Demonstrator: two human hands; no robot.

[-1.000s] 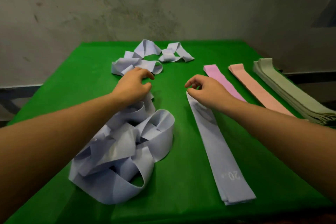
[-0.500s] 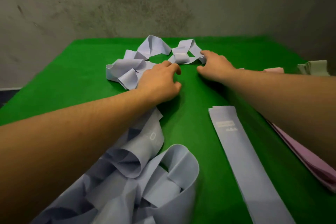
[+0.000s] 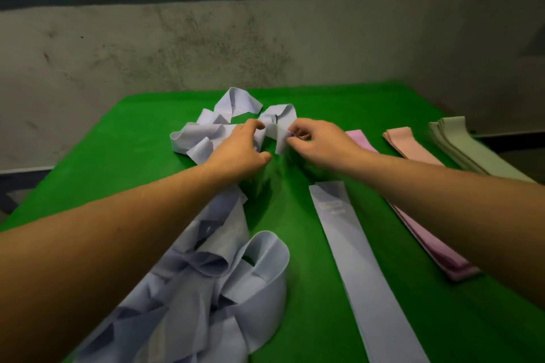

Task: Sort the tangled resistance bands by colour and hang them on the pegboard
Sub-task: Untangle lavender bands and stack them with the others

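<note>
A tangle of pale lilac-grey bands (image 3: 203, 138) lies at the far middle of the green table (image 3: 132, 156). My left hand (image 3: 240, 150) and my right hand (image 3: 317, 141) both pinch a twisted band of that tangle (image 3: 278, 124), lifted slightly between them. A bigger knot of the same lilac-grey bands (image 3: 212, 283) sits near me under my left forearm. One flattened lilac-grey band (image 3: 362, 268) lies straight to its right.
Right of the flat band lie sorted stacks: pink bands (image 3: 424, 244), peach bands (image 3: 410, 144) and pale green bands (image 3: 466, 147) near the table's right edge. A stained grey wall (image 3: 265, 38) stands behind the table. No pegboard is in view.
Both hands left the near pile and the flat band and reached to the far tangle. They now pinch one band there and have raised it a little.
</note>
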